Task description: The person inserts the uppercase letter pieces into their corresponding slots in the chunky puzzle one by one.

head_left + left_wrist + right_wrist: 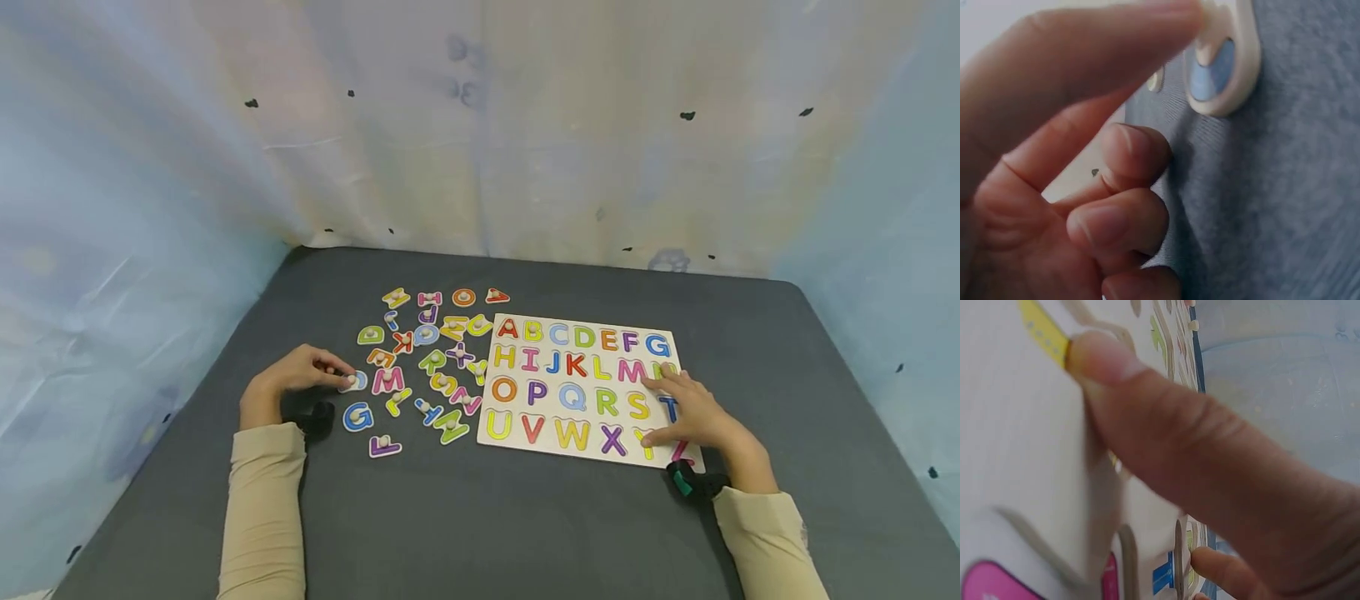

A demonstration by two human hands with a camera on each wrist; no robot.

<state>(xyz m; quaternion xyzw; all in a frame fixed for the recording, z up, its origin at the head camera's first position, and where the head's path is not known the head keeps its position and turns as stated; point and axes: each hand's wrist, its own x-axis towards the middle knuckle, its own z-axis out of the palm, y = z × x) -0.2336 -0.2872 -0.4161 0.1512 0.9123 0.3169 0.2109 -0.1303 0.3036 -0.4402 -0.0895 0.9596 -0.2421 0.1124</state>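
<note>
Clearly, left hand [309,368] pinches pale-blue piece [362,381] (blue "G" [357,417] near).

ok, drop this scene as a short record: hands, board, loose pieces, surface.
left hand: pinching a white-rimmed pale blue letter piece
right hand: fingers spread, resting on right part of a cream rectangular alphabet board
board knobs: visible on A and B
loose pieces: knobbed, multicoloured letter pieces, mostly left of board
surface: dark grey tabletop
</note>
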